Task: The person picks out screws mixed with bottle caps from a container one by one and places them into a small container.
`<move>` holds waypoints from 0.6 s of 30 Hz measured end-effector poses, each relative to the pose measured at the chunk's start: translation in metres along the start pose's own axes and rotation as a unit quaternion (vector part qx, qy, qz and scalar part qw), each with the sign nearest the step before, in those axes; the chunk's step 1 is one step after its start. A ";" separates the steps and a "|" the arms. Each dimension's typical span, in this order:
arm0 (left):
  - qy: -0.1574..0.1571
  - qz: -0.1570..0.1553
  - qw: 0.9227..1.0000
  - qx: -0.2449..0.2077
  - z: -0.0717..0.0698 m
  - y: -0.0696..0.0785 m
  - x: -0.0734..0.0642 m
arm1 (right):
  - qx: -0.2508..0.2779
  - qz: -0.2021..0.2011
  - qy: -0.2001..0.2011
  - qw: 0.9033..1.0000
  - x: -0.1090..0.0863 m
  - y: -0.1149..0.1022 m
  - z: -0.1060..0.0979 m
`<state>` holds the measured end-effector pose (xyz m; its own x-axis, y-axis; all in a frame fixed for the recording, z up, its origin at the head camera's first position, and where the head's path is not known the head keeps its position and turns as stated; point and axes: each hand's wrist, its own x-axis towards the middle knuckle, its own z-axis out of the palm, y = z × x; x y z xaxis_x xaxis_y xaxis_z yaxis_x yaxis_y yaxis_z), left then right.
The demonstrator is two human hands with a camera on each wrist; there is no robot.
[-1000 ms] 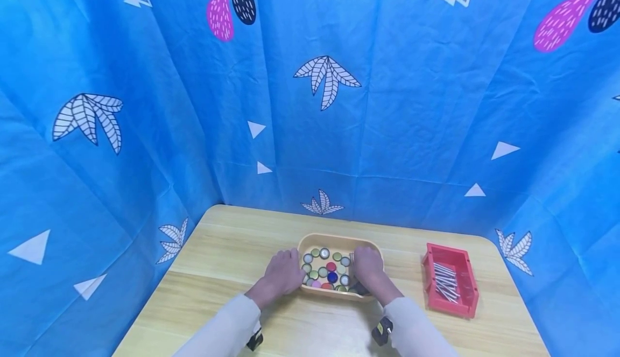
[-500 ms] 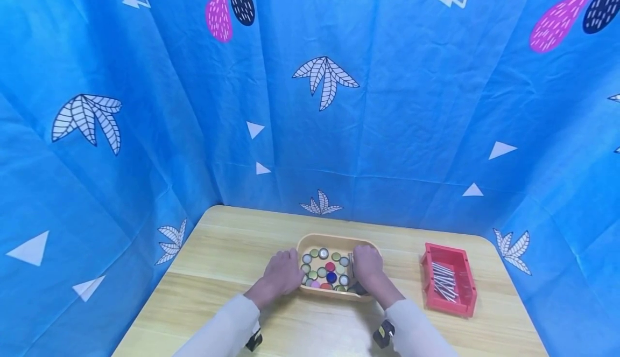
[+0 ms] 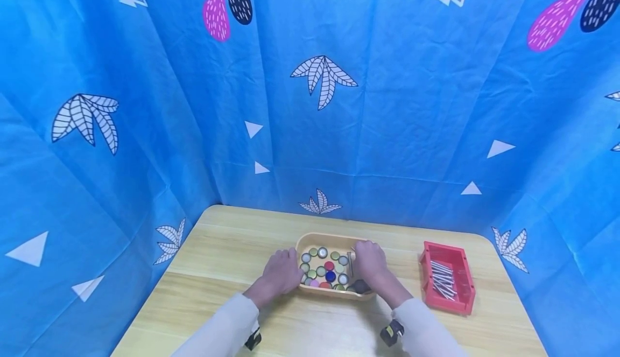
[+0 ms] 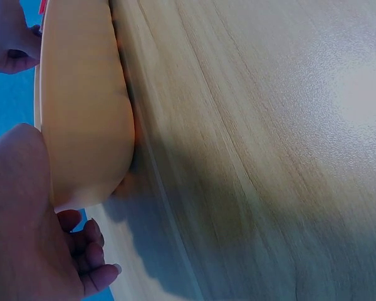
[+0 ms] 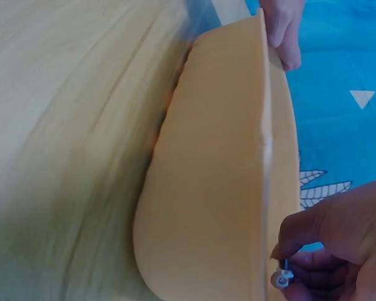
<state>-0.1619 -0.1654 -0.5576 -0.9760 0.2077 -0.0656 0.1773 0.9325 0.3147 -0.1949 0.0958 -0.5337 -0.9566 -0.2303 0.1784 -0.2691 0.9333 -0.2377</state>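
A shallow tan plastic tub (image 3: 334,235) holds several bottle caps (image 3: 330,276), among them green, silver, red and blue ones. My left hand (image 3: 283,271) grips the tub's left end, its thumb at the rim and its fingers curled by the outer wall in the left wrist view. At the right end, my right hand (image 3: 370,263) is over the inside of the tub. In the right wrist view its thumb and fingertips pinch a thin silver metal rod with a round, hollow-looking end (image 5: 281,279). Another silver rod (image 3: 351,264) shows inside the tub beside the right hand.
A red plastic bin (image 3: 464,281) with several silver metal rods (image 3: 442,280) stands to the right on the wooden table (image 3: 232,238). A dark piece (image 3: 360,286) lies at the tub's near right corner. Blue patterned cloth (image 3: 407,131) surrounds the table.
My right hand has shifted slightly to the right and back, so the silver rod in the tub shows more. The left hand keeps its place on the tub's end.
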 end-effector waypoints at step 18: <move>-0.005 0.000 1.000 0.016 0.001 -0.001 0.000 | -0.019 -0.044 0.031 0.998 -0.014 0.016 -0.026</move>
<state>-0.1618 -0.1656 -0.5590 -0.9748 0.2102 -0.0749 0.1812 0.9415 0.2841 -0.1831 0.1211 -0.5147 -0.9204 -0.2961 0.2554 -0.3467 0.9201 -0.1823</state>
